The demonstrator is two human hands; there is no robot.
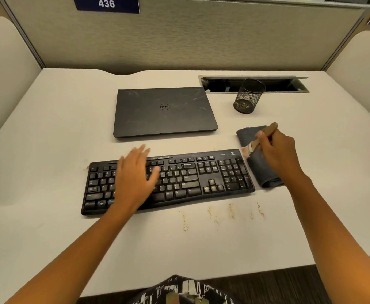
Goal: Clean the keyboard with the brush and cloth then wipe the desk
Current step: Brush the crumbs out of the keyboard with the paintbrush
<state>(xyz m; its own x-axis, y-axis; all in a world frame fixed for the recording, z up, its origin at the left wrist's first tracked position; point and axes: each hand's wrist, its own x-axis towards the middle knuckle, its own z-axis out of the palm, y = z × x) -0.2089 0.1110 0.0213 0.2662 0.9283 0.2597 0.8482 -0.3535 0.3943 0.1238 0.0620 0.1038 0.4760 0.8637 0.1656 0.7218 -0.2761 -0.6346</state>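
A black keyboard (201, 178) lies across the middle of the white desk (48, 128). My left hand (135, 176) is over its left half with the fingers spread and straight. My right hand (278, 150) grips a wooden-handled brush (267, 130) just past the keyboard's right end, bristles pointing down toward the keyboard's top right corner. A folded dark grey cloth (260, 170) lies on the desk beneath that hand, beside the keyboard. Brownish crumbs (223, 213) streak the desk in front of the keyboard.
A shut black laptop (164, 110) lies behind the keyboard. A black mesh pen cup (247, 96) stands at the back right, in front of an open cable slot (289, 84). Beige partition walls enclose the desk on three sides.
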